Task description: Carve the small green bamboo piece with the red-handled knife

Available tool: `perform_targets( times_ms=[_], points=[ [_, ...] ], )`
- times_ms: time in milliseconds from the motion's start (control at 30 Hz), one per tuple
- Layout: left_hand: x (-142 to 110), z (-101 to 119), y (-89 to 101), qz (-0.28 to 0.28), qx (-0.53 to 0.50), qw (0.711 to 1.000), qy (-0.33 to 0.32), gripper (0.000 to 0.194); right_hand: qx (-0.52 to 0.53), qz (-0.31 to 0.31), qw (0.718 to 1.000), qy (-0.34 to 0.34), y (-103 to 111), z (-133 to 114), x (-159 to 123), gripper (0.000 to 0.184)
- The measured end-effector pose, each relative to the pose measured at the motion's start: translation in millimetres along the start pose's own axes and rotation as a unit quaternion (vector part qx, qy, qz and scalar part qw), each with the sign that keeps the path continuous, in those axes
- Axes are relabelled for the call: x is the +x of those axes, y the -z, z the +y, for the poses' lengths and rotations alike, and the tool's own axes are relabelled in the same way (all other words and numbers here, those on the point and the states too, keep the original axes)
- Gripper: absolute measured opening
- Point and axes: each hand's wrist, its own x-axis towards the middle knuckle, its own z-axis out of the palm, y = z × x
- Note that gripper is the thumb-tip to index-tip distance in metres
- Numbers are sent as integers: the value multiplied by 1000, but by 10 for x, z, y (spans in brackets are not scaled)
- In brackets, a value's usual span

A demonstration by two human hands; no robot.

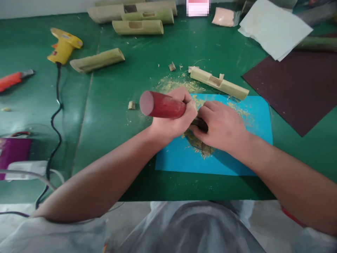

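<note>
My left hand [175,117] is wrapped round the thick red wooden handle [163,104] of a tool, whose working end is hidden. Close beside it, my right hand [221,121] is closed, with its fingers curled down over a dark narrow piece [199,123] that shows between the hands. I cannot tell whether that piece is part of the tool or a separate workpiece. Both hands are over a blue sheet [179,160] scattered with yellowish shavings [206,151]. Just beyond the right hand lies a pale bamboo piece [231,88] with a rectangular notch.
Several cut bamboo tubes [142,27] lie at the back. Leftward are another bamboo tube [98,60], a yellow corded hand tool [63,47] and an orange-handled cutter [13,80]. To the right lie a dark brown sheet [297,88] and white paper [273,30].
</note>
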Motion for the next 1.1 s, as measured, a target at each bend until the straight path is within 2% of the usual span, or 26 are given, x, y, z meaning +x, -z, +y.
perform_targets(
  times_ms=[167,400,567,700,933,1100],
  points=[
    [12,-34,-25,-6,-14,1000,26,31,24,4,1000,6,-47,-19,16,22],
    [15,-41,-34,28,-102,992,63,22,65,-17,998,-19,-8,15,46,22],
    [36,6,-57,76,-93,989,91,26,54,-7,998,-35,-9,22,34,21],
    [52,-15,-64,47,-66,994,75,29,51,-3,998,-30,-20,24,26,21],
    [9,-72,-61,43,-53,996,56,31,56,0,998,-25,-27,32,26,20],
    [39,-52,-23,-5,-51,997,51,29,75,5,997,-32,-32,42,38,19]
  ],
)
